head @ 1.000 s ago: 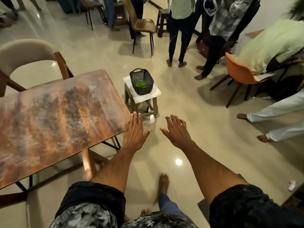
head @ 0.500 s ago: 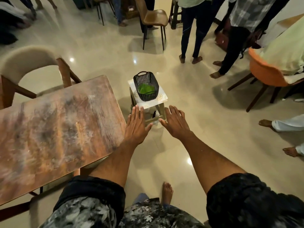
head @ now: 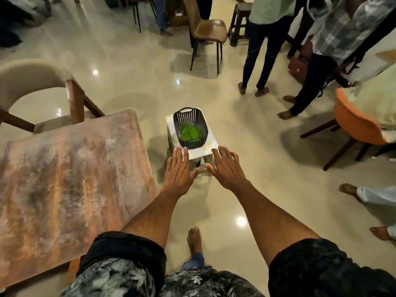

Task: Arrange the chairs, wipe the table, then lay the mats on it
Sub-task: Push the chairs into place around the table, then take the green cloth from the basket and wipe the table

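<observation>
Both arms now stretched further out than a second ago, closing on the small stool [head: 190, 154] just right of the table's far corner. Left hand [head: 179, 171] flat and spread, fingertips over the stool's near edge; right hand [head: 227, 168] the same, a little to the right, the two apart and gripping nothing. Cannot tell whether the fingertips actually touch the stool top or hover just above it. On the stool, a black slatted basket [head: 189, 127] with something green [head: 190, 132] lying inside, probably the wiping cloth or the mats, though too blurred to say which. Wooden table [head: 70, 179] at left bare of mats, its surface streaked and smeared, so wiping apparently not yet done. Cushioned chair [head: 27, 82] tucked at the table's far left side. Reach reads as going for the basket, or for shifting the stool: supplies about to come into play. Bystanders' legs and other chairs beyond, well apart.
</observation>
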### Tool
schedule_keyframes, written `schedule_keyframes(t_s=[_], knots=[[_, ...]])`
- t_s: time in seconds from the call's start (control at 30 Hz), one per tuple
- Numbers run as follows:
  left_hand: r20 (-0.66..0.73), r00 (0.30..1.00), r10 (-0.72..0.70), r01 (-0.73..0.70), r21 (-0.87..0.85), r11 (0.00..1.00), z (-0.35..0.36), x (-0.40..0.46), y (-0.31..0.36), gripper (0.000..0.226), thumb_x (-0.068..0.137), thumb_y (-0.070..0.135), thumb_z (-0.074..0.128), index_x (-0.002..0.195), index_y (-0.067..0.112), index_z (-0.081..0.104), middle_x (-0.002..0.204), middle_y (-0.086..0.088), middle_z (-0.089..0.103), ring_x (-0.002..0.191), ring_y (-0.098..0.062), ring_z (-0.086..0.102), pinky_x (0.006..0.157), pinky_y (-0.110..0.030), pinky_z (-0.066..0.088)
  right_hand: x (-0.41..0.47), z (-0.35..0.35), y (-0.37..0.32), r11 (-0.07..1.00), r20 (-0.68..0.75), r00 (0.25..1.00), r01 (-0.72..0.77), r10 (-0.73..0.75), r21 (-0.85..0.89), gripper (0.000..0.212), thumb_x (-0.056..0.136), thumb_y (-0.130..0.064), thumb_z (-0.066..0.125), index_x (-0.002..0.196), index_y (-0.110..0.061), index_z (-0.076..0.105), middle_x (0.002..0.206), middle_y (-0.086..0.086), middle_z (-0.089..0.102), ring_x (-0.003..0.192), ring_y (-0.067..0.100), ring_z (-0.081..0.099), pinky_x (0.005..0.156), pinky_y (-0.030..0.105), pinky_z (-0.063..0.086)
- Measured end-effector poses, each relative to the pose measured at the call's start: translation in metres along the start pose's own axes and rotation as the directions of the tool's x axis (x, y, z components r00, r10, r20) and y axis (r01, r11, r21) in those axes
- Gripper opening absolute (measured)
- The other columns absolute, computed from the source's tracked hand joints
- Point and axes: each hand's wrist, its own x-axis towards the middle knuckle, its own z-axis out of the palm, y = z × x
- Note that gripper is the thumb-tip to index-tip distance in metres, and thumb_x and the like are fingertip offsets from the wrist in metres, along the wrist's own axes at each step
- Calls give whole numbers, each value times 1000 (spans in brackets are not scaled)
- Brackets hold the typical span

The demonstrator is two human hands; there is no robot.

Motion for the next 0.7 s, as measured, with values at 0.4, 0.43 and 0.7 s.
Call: schedule_keyframes(t_s=[0.4, 0.43, 0.7], knots=[[16, 1000, -2, 3, -66, 998, 0, 107, 6, 87, 110, 59, 39, 170, 8, 2, 178, -16, -4, 166, -31, -2, 133, -47, 10, 95, -6, 41, 999, 32, 999, -6, 8, -47, 78, 102, -63, 20, 152, -9, 46, 158, 20, 46, 151, 34, 40, 115, 50, 35], [19, 1000, -10, 12, -69, 998, -1, 115, 5, 88, 109, 60, 38, 170, 9, -1, 178, -15, -6, 166, -30, -4, 133, -46, 9, 103, -5, 42, 999, 33, 999, 3, -2, -35, 77, 102, -62, 23, 153, -9, 46, 159, 20, 46, 152, 34, 39, 116, 51, 34], [74, 993, -89, 93, -59, 994, -3, 208, -7, 90, 109, 63, 30, 168, 11, -12, 177, -13, -18, 165, -27, -15, 134, -47, 0, 212, 2, 72, 998, 68, 996, 63, -65, 25, 77, 104, -64, 25, 158, -11, 39, 167, 18, 37, 158, 33, 29, 122, 48, 25]])
